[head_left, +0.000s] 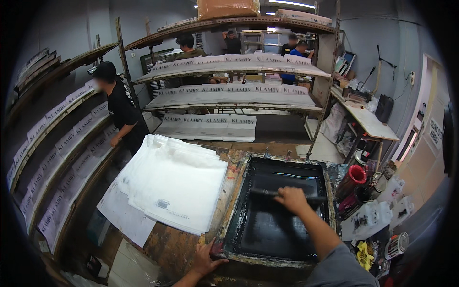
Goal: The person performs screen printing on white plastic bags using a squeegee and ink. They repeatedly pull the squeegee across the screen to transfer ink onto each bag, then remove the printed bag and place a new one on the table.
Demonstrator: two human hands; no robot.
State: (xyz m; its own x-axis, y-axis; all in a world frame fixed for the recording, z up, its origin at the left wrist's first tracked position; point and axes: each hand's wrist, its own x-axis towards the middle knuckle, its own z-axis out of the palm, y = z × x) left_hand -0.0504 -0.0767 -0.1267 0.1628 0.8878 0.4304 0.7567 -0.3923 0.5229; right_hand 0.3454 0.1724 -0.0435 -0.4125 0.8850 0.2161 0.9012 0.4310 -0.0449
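Observation:
My right hand (292,200) is closed round the dark bar of a squeegee (262,193), which lies across the black, ink-covered mesh of a screen printing frame (233,203). Wet ink shines near the frame's far end. At the frame's near left corner is my left hand (205,258), its thumb stretched out and its fingers apart, holding nothing. Left of the frame, a stack of white sheets or flat bags (179,174) lies on the stained wooden table (174,244); a small dark print shows on the top one.
Racks of printed white pieces stand at the left (62,143) and ahead (229,98). A person in black (122,107) stands at the left rack; others are beyond. Right of the frame crowd a red ink pot (356,174), white plastic containers (366,221), a can (397,245) and a yellow cloth (364,254).

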